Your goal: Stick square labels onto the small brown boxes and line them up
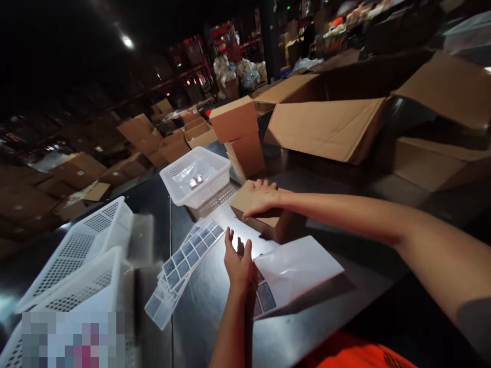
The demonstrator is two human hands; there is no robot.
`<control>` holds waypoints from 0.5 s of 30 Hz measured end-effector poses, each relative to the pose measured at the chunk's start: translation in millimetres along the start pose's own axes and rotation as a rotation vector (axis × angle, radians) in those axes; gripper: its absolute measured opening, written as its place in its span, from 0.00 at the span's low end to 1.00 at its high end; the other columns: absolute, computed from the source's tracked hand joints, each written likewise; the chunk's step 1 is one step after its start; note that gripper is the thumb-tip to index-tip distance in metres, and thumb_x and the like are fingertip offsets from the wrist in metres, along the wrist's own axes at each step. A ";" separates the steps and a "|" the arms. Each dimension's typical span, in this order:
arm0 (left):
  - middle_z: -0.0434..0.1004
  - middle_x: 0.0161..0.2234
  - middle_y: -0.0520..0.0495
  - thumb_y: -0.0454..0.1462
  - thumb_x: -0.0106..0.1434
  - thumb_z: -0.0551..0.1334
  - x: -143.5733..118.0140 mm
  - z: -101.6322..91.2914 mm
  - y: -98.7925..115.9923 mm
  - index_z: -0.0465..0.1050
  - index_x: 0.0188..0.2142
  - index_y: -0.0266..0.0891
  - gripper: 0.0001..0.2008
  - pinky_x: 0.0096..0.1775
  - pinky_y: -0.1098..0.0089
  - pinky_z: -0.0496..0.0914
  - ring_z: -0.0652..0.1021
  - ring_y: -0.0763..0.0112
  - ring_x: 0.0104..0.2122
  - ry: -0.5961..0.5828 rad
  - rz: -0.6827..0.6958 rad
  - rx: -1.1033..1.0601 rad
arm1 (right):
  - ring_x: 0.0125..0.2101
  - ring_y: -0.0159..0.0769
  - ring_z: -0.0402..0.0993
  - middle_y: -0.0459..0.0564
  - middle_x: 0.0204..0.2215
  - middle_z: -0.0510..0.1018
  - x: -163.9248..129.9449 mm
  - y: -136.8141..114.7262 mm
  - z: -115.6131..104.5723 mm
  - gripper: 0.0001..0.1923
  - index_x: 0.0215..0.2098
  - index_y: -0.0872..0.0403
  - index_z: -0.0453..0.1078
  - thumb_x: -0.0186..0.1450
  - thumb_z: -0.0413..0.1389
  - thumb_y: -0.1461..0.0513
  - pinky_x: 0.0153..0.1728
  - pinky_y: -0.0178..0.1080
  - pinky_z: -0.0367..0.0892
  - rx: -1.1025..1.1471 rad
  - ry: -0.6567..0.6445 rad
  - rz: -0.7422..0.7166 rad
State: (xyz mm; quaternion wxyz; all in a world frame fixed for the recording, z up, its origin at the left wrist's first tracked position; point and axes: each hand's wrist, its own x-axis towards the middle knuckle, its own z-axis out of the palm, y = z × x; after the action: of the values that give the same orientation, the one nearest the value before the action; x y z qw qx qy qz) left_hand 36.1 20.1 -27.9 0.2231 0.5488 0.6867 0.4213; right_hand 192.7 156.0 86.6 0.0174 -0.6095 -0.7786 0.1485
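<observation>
The right hand (pixel 258 198) lies palm-down on a small box (pixel 264 217), fingers spread over its closed top; its grip is flat and apart, pressing rather than clamped. The box sits on the dark surface (pixel 215 317), just past a white sheet (pixel 303 271) and near a white basket (pixel 196 176). The left hand (pixel 238 263) is held upright over the surface just in front of the box, fingers straight and together, holding nothing; a part of the sheet's near edge is hidden behind it.

The step looks like steadying the box while a label is readied. Strips of labels (pixel 184 260) lie fanned just left of the left hand, so the next move likely calls for that hand to reach left and peel one while the right keeps the box from sliding.

Room is fair: bare surface lies between the hands and toward the near edge. To the left, stacked baskets (pixel 84 255) crowd the surface; beyond the box stand brown cartons (pixel 241 135) and a big open carton (pixel 330 128), well apart.
</observation>
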 end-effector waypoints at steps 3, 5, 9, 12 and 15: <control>0.64 0.67 0.35 0.46 0.69 0.57 -5.5 -5.1 -3.5 0.52 0.70 0.42 0.33 0.43 0.67 0.76 0.80 0.60 0.51 0.016 0.043 0.051 | 0.58 0.68 0.62 0.70 0.60 0.62 -9.8 -7.5 3.1 0.63 0.66 0.58 0.55 0.40 0.71 0.40 0.55 0.66 0.62 -0.031 -0.014 -0.057; 0.64 0.66 0.35 0.48 0.69 0.56 -10.8 -5.8 -4.6 0.53 0.70 0.41 0.34 0.41 0.69 0.75 0.79 0.60 0.53 0.035 0.034 -0.006 | 0.56 0.67 0.65 0.68 0.58 0.64 -25.1 -6.1 4.3 0.65 0.65 0.56 0.56 0.36 0.72 0.40 0.53 0.66 0.65 -0.051 -0.046 -0.122; 0.77 0.54 0.36 0.52 0.66 0.58 -21.3 0.1 1.7 0.68 0.59 0.37 0.29 0.40 0.67 0.74 0.80 0.59 0.48 0.028 -0.017 -0.219 | 0.52 0.64 0.69 0.64 0.55 0.67 -51.9 1.3 -3.4 0.68 0.63 0.56 0.58 0.30 0.73 0.41 0.50 0.60 0.70 -0.042 -0.187 -0.278; 0.78 0.41 0.42 0.53 0.61 0.63 -28.5 2.3 10.5 0.72 0.48 0.37 0.25 0.34 0.68 0.72 0.79 0.64 0.35 0.010 -0.046 -0.228 | 0.48 0.59 0.74 0.60 0.50 0.74 -50.6 10.6 -25.3 0.61 0.64 0.56 0.55 0.36 0.73 0.51 0.48 0.52 0.72 0.116 -0.335 -0.367; 0.76 0.39 0.45 0.53 0.58 0.66 -33.5 0.1 16.7 0.72 0.46 0.37 0.25 0.29 0.68 0.69 0.74 0.71 0.25 0.004 -0.048 -0.202 | 0.46 0.52 0.76 0.58 0.50 0.76 -42.5 20.3 -43.1 0.54 0.68 0.56 0.45 0.51 0.66 0.54 0.44 0.47 0.73 0.250 -0.348 -0.330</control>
State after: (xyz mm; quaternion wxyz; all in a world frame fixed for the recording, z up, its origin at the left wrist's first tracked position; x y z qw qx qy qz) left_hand 55.6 -10.8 -19.5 0.2860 0.5060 0.6542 0.4840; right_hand 231.8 128.8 129.1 -0.0176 -0.4325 -0.8343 0.3414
